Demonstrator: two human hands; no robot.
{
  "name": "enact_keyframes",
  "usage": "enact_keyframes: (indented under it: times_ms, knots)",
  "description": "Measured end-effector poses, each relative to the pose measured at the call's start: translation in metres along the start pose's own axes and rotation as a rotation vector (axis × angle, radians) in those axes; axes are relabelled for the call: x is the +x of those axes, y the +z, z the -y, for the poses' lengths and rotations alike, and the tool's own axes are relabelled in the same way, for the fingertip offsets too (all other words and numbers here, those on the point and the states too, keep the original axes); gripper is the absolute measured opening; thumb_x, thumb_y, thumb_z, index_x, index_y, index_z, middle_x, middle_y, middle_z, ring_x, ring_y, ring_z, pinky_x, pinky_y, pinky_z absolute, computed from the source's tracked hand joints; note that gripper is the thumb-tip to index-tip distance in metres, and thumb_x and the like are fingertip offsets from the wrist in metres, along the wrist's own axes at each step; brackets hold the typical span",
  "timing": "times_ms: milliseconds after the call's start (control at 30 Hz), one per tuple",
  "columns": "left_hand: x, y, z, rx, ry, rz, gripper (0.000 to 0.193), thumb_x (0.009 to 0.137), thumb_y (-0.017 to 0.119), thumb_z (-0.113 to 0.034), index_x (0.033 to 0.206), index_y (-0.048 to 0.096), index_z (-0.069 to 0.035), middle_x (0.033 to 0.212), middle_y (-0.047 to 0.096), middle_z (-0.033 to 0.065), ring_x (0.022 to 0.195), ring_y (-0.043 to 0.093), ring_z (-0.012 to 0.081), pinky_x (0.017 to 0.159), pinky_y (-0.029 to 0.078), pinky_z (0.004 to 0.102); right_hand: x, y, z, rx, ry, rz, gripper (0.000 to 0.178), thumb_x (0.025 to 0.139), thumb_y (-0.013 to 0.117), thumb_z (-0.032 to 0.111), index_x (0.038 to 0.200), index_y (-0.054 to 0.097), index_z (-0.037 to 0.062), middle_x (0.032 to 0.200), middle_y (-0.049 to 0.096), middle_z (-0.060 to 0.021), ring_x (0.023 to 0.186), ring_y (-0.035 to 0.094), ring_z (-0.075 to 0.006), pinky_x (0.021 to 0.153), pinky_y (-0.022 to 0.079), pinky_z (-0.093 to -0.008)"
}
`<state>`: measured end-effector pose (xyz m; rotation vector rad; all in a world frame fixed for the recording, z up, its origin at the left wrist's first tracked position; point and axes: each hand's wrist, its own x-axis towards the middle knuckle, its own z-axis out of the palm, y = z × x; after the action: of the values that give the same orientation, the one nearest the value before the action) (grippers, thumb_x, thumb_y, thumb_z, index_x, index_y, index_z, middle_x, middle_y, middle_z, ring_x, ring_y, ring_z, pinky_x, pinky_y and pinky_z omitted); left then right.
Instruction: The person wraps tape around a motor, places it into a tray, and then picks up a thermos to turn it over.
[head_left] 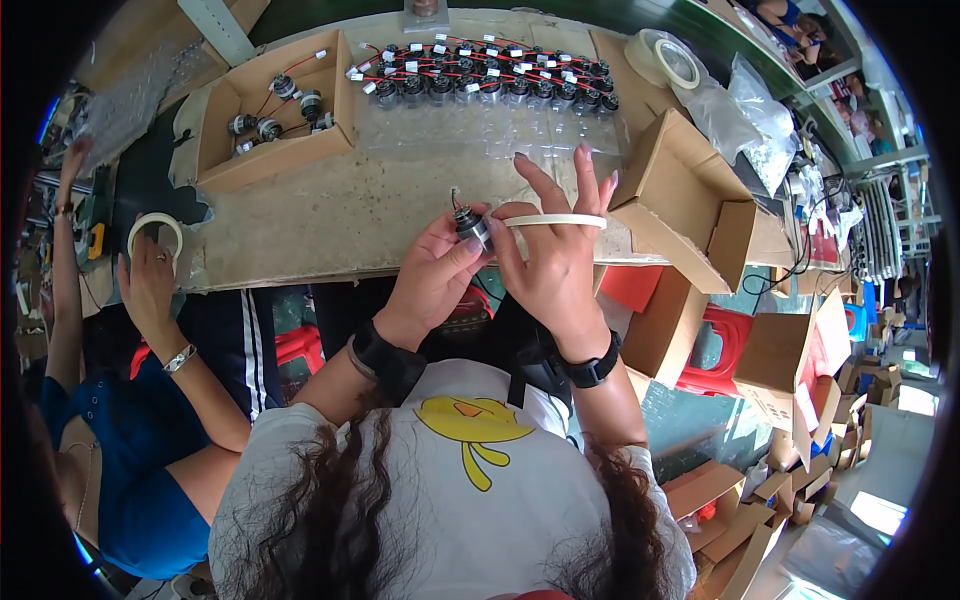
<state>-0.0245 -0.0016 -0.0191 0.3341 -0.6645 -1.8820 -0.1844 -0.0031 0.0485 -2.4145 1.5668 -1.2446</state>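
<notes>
A small black and silver cylindrical motor with a short wire on top is held in the fingers of my left hand, just above the near table edge. My right hand carries a thin cream roll of tape hooked round its fingers. Its thumb and index finger touch the motor's right side, while the other fingers point upward. Whether a strip of tape lies between them is too small to tell. Beyond my hands, several motors with red wires and white connectors stand in rows on clear plastic.
At the left, an open carton holds several motors. A co-worker's hand rests near it with another tape roll. An empty carton tilts at the table's right, near a wide tape roll and plastic bags. A red stool stands below.
</notes>
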Motion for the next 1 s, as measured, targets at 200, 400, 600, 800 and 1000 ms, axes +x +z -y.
enact_keyframes:
  times_ms: [200, 400, 600, 800, 1000]
  knots:
    - [-0.003, 0.002, -0.01, 0.067, -0.005, -0.022, 0.042, 0.097, 0.059, -0.007, 0.137, 0.047, -0.005, 0.129, 0.057, 0.0054, 0.119, 0.056, 0.0181, 0.108, 0.044, 0.0427, 0.004, -0.014, -0.01, 0.206, 0.027, 0.106, 0.005, 0.085, 0.071, 0.015, 0.087, 0.074, 0.0107, 0.139, 0.057, -0.0097, 0.149, 0.015, -0.0422, 0.115, 0.002, -0.0662]
    - [-0.005, -0.004, -0.01, 0.102, 0.0, 0.027, 0.042, 0.096, 0.06, -0.007, 0.136, 0.048, -0.004, 0.129, 0.057, 0.0054, 0.121, 0.055, 0.0185, 0.108, 0.044, 0.0425, 0.01, -0.02, -0.006, 0.03, -0.046, 0.045, 0.005, 0.085, 0.071, 0.016, 0.084, 0.074, 0.0117, 0.141, 0.055, -0.0108, 0.15, 0.013, -0.0423, 0.114, 0.002, -0.0668]
    - [-0.005, 0.003, -0.01, 0.068, -0.008, 0.017, 0.04, 0.096, 0.061, -0.008, 0.134, 0.049, -0.002, 0.129, 0.057, 0.0072, 0.122, 0.054, 0.0191, 0.107, 0.044, 0.0428, 0.001, -0.003, -0.004, 0.018, -0.026, 0.021, 0.005, 0.085, 0.072, 0.017, 0.085, 0.074, 0.0123, 0.141, 0.055, -0.0098, 0.149, 0.015, -0.0429, 0.114, 0.004, -0.0677]
    - [-0.004, 0.001, -0.002, 0.076, 0.001, 0.005, 0.042, 0.096, 0.061, -0.008, 0.136, 0.048, -0.002, 0.13, 0.057, 0.009, 0.123, 0.054, 0.02, 0.107, 0.043, 0.0429, -0.003, 0.003, -0.003, -0.027, -0.018, 0.007, 0.005, 0.085, 0.072, 0.017, 0.087, 0.074, 0.0124, 0.139, 0.056, -0.01, 0.148, 0.018, -0.043, 0.114, 0.005, -0.0675]
    - [-0.006, 0.007, -0.011, 0.101, -0.006, -0.035, 0.042, 0.096, 0.06, -0.006, 0.137, 0.048, -0.001, 0.129, 0.057, 0.0081, 0.12, 0.056, 0.0199, 0.107, 0.045, 0.0422, 0.002, -0.019, -0.027, 0.527, 0.168, 0.285, 0.005, 0.085, 0.072, 0.016, 0.087, 0.074, 0.012, 0.14, 0.056, -0.0102, 0.149, 0.017, -0.0426, 0.114, 0.004, -0.0674]
